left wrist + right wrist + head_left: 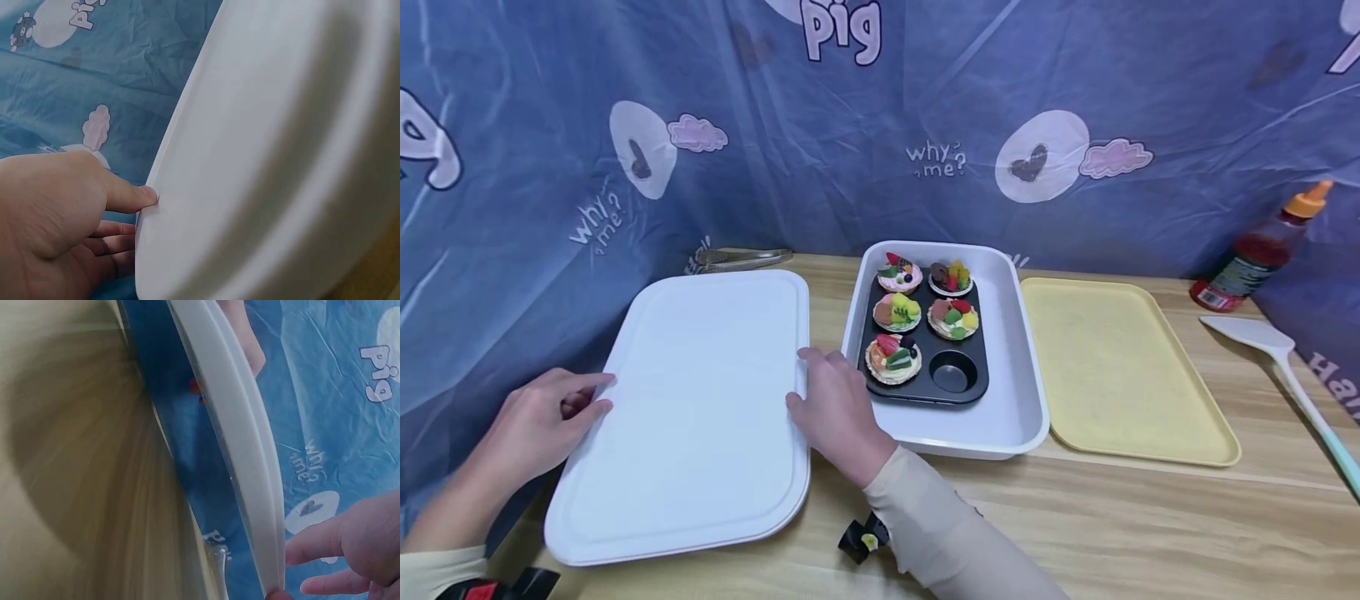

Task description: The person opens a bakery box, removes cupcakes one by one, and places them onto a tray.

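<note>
A flat white plastic lid [692, 408] with rounded corners is held up off the table at the left. My left hand [553, 417] grips its left edge, the thumb [134, 195] on the upper face and the other fingers partly hidden behind the rim. At the opposite edge, my right hand [842, 408] holds the lid by its rim. To the right stands a white rectangular bin [1018, 400]. Inside it lies a dark muffin pan [917, 392] with several fruit tarts [893, 358] in its cups; the front right cup [953, 372] holds nothing.
A yellow tray [1120, 375] lies right of the bin. Farther right are a sauce bottle [1255, 258] and a white spatula [1288, 367] with a green handle end. Metal tongs [745, 258] lie behind the lid. Blue printed fabric [865, 167] hangs behind the wooden table [1120, 525].
</note>
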Tool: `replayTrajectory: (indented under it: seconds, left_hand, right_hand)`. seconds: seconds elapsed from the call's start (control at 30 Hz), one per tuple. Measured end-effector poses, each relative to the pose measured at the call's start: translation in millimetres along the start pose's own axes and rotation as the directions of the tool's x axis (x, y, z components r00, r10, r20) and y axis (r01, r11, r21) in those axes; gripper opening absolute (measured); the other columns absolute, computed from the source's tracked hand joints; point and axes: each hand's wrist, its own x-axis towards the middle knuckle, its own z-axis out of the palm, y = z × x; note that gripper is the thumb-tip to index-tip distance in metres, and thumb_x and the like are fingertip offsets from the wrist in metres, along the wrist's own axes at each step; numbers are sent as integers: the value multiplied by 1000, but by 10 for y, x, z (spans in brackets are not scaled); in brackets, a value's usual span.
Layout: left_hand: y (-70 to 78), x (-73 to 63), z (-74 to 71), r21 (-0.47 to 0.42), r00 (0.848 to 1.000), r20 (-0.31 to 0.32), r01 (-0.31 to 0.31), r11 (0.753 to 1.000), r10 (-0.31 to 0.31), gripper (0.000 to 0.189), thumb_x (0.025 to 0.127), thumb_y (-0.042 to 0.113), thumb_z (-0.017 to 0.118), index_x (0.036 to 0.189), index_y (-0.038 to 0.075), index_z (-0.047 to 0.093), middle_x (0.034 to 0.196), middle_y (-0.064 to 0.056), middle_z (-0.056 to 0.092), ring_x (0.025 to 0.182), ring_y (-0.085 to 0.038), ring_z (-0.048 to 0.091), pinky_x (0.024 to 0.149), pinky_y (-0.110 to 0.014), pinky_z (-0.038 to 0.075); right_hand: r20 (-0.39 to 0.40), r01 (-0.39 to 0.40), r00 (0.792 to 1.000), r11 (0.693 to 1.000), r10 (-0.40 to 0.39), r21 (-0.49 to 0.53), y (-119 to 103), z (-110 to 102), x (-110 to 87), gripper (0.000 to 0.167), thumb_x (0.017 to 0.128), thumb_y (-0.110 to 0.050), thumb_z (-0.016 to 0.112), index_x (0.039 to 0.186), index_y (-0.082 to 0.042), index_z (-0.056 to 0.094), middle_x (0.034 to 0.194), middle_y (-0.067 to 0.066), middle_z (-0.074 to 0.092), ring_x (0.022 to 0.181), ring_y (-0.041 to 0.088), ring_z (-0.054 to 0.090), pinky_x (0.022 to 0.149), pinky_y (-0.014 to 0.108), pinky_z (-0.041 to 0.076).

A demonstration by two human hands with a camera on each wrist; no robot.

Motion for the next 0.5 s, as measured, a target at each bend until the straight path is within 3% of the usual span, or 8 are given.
replayTrajectory:
  seconds: [0.23,0.5]
  left_hand:
    - [-103,-77,2,15,1000,2,-7,1000,7,26,83,0,78,107,-7,73,79,-7,55,66,2,37,54,-21,31]
    - [-183,-185,57,11,1000,6,6,1000,-6,26,83,-2,77,108,-8,73,79,-7,56,65,3,37,53,-23,32]
  right_hand:
    - [-16,42,999,998,-43,-48,-67,104,-48,46,85,-17,79,127,-5,67,110,18,71,95,30,70,84,40,57]
    - [24,46,999,994,-44,-99,-109,235,-114,41,84,-16,80,122,-4,68,99,16,70,80,27,68,71,35,55]
